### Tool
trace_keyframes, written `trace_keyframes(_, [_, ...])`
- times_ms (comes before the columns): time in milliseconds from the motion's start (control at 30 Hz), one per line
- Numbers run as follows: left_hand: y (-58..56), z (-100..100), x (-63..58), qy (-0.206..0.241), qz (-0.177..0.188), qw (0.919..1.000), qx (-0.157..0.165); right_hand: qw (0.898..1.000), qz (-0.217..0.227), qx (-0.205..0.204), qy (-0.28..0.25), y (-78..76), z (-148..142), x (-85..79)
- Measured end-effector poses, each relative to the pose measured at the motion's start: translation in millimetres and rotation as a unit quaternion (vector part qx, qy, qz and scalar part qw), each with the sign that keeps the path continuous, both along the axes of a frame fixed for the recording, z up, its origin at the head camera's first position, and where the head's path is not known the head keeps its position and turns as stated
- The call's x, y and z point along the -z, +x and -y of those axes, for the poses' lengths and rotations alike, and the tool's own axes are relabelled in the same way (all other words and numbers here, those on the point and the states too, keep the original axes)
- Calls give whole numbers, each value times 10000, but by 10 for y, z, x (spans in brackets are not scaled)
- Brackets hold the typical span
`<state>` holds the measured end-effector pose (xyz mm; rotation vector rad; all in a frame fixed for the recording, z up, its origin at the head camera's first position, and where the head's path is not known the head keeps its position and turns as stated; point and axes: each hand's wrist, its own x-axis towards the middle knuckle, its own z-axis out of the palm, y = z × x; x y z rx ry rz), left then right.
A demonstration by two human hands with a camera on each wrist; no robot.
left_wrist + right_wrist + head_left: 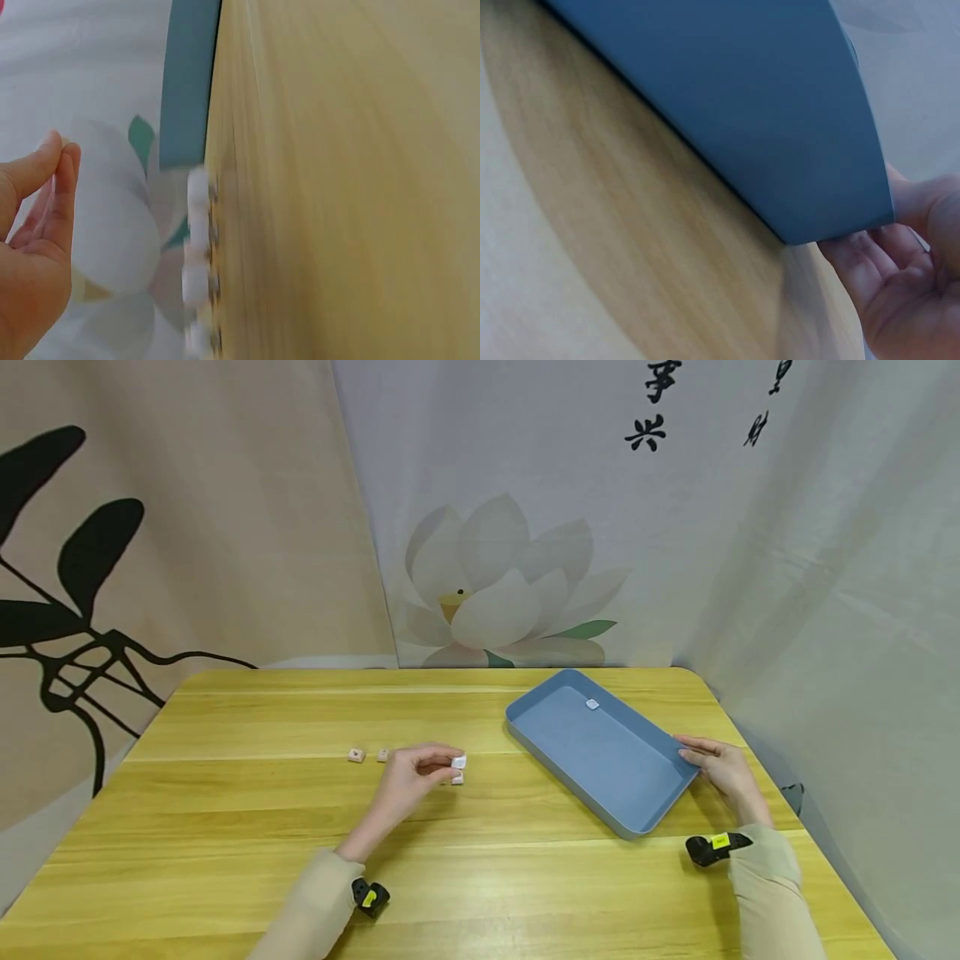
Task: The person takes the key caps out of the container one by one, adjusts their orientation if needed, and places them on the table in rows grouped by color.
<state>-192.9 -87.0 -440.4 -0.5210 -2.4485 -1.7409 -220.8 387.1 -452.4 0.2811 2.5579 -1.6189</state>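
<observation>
My left hand (412, 777) pinches a small white block (459, 762) between thumb and fingertips, above the table. In the left wrist view the fingertips of that hand (37, 225) meet and hide nearly all of the block. Just below it on the table is another white block (457, 779). To the left lie a pinkish block with a dark mark (356, 755) and a similar block (382, 755). My right hand (723, 772) grips the near right corner of a shallow blue tray (540, 760), thumb and fingers at its edge. One white block (592, 704) lies inside the tray, towards its far end.
The wooden table (225, 860) ends at a patterned cloth backdrop (510, 443) behind and at the right. The tray stands at an angle on the right half, its far corner near the back edge. Each wrist carries a small black camera (371, 897).
</observation>
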Motion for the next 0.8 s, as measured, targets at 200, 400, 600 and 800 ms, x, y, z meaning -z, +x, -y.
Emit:
trace_keyframes(200, [-15, 371, 45, -601, 71, 9952, -773, 10000, 28, 27, -73, 1, -1, 8])
trace_keyframes(400, [-41, 678, 75, -1260, 300, 9822, -1362, 9999, -33, -34, -148, 10, -4, 13])
trace_keyframes(600, [-62, 774, 66, -1726, 869, 9697, -1494, 9999, -12, -3, -123, 3, -18, 39])
trace_keyframes(800, [-67, 766, 54, -2072, 1259, 9568, -1607, 9999, -83, -13, -131, 6, -25, 53])
